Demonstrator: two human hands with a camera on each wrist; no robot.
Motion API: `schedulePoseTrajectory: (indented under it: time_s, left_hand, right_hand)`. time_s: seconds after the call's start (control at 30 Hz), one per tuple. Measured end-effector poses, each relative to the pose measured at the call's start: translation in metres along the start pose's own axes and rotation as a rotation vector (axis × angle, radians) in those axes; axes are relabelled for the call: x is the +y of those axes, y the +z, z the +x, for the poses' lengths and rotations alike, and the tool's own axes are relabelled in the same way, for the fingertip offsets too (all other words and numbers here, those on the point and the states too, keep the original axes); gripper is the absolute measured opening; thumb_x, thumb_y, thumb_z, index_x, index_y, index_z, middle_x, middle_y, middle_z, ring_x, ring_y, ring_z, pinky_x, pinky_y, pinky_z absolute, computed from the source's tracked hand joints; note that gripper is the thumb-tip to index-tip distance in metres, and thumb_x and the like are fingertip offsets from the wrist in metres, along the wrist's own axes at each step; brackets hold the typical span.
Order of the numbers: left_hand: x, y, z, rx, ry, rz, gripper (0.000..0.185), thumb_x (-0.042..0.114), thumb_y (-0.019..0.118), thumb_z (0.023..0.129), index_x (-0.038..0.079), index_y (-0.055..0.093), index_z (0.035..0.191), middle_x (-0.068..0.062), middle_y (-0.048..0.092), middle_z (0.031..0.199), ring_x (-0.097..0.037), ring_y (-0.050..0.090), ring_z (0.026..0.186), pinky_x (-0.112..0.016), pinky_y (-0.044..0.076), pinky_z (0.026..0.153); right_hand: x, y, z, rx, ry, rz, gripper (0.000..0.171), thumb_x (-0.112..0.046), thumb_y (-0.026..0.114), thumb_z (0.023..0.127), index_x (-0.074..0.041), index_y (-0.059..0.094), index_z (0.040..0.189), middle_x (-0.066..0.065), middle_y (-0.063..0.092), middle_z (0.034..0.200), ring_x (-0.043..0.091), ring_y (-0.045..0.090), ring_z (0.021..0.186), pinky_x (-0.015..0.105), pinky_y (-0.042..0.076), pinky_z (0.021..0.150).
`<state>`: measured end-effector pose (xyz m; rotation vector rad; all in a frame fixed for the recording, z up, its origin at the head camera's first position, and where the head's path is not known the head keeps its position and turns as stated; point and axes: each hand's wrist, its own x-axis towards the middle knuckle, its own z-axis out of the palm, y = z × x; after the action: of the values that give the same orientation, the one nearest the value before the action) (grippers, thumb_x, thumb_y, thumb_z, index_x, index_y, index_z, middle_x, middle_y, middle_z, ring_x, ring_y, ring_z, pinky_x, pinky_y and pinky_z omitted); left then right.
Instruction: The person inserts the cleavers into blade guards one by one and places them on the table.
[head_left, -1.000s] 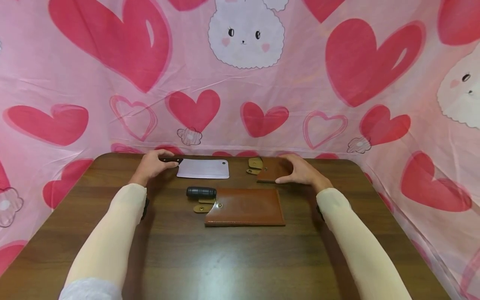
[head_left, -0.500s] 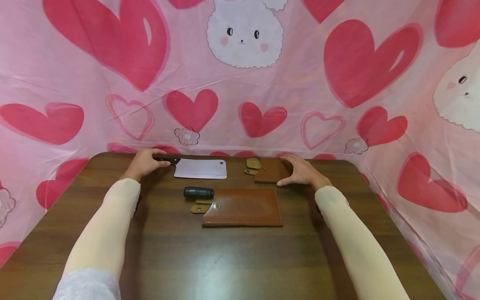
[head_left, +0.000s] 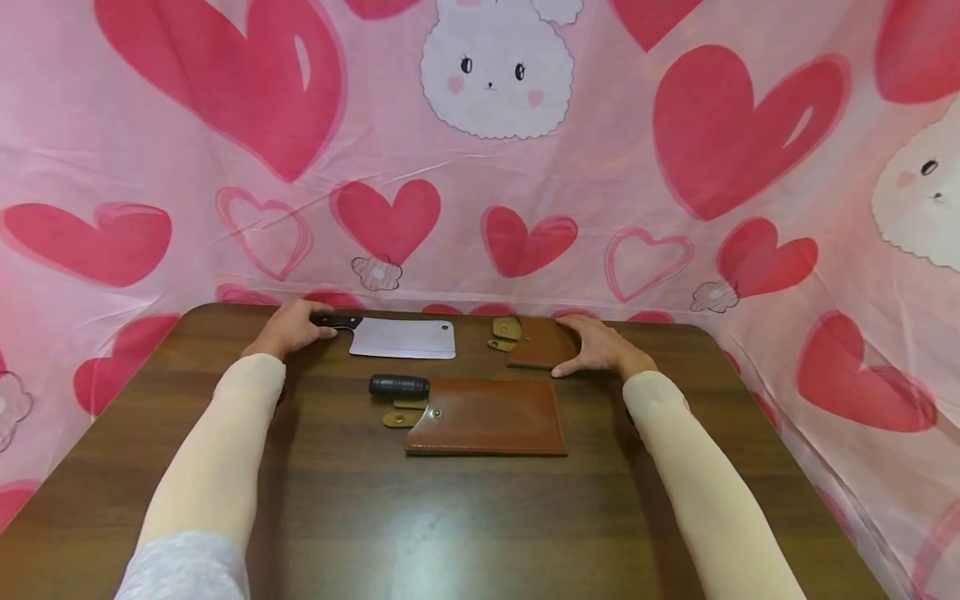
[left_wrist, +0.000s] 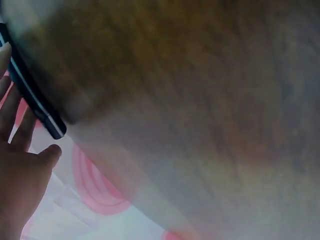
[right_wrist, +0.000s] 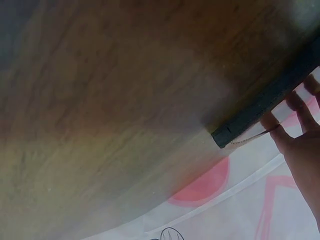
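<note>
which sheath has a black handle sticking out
The larger, nearer sheath: a black handle juts from its left end; the smaller sheath beside the right hand shows none.

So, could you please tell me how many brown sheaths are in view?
2: the larger sheath lies in front, a black handle at its left end; the smaller sheath lies farther back, beside the right hand.

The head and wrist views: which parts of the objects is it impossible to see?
Head: the inside of the large brown leather sheath, covered by its leather.
Head: the right end of the small brown leather sheath, behind the right hand.
Left wrist: most of the pale rectangular cleaver blade, beyond the left edge.
Right wrist: the small sheath's other end, past the right edge.
</note>
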<state>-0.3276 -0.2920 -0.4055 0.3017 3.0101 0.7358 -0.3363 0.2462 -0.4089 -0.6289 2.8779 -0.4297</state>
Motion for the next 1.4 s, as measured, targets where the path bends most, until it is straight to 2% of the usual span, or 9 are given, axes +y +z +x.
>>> schedulePoseTrajectory:
  time_s: [0.13,0.3,0.47,0.67,0.93,1.4]
  left_hand:
    - [-0.003,0.004,-0.001,0.017,-0.021,0.002,0.039,0.023,0.066,0.085,0.006,0.062,0.120,-0.024,0.058,0.120,-0.037,0.047,0.108,-0.056,0.035,0.097]
    - [-0.006,0.006,0.000,0.050,-0.018,-0.003,0.035,0.022,0.065,0.086,0.007,0.064,0.117,-0.023,0.058,0.122,-0.038,0.047,0.112,-0.056,0.034,0.098]
    - [-0.009,0.005,0.001,0.065,-0.007,-0.008,0.033,0.021,0.066,0.085,0.006,0.065,0.115,-0.023,0.058,0.120,-0.040,0.047,0.114,-0.056,0.034,0.099]
    - [-0.009,0.005,0.002,0.066,0.024,0.004,0.031,0.020,0.068,0.084,0.006,0.066,0.112,-0.022,0.061,0.116,-0.039,0.049,0.112,-0.055,0.034,0.099]
    - [-0.003,0.003,0.003,0.120,0.089,-0.030,0.029,0.017,0.070,0.083,0.004,0.067,0.108,-0.019,0.065,0.112,-0.036,0.052,0.111,-0.052,0.036,0.097]
    - [0.015,0.000,-0.001,0.188,0.157,-0.045,0.024,0.017,0.071,0.082,0.007,0.069,0.104,-0.017,0.068,0.105,-0.032,0.055,0.098,-0.049,0.039,0.089]
  right_hand:
    - [0.000,0.000,0.000,-0.020,0.002,-0.018,0.114,-0.067,0.077,0.056,-0.014,0.031,0.145,0.012,0.030,0.150,0.034,0.026,0.138,0.067,0.022,0.103]
    - [0.000,0.002,-0.001,-0.034,0.019,-0.025,0.114,-0.069,0.076,0.055,-0.018,0.030,0.146,0.011,0.027,0.151,0.034,0.025,0.138,0.068,0.022,0.103]
    - [0.001,0.002,0.001,-0.035,0.001,-0.021,0.112,-0.067,0.075,0.058,-0.016,0.030,0.146,0.012,0.026,0.152,0.035,0.022,0.139,0.071,0.019,0.101]
    - [0.000,-0.002,0.002,-0.031,-0.010,-0.024,0.110,-0.067,0.077,0.056,-0.016,0.034,0.144,0.010,0.033,0.149,0.033,0.026,0.138,0.066,0.021,0.104]
    - [0.000,-0.003,0.001,-0.017,-0.018,-0.058,0.109,-0.069,0.075,0.056,-0.015,0.035,0.142,0.012,0.035,0.147,0.034,0.029,0.136,0.067,0.023,0.102]
    - [0.002,0.000,-0.009,0.092,-0.048,-0.103,0.109,-0.077,0.071,0.050,-0.018,0.040,0.137,0.008,0.044,0.140,0.031,0.038,0.128,0.061,0.031,0.095]
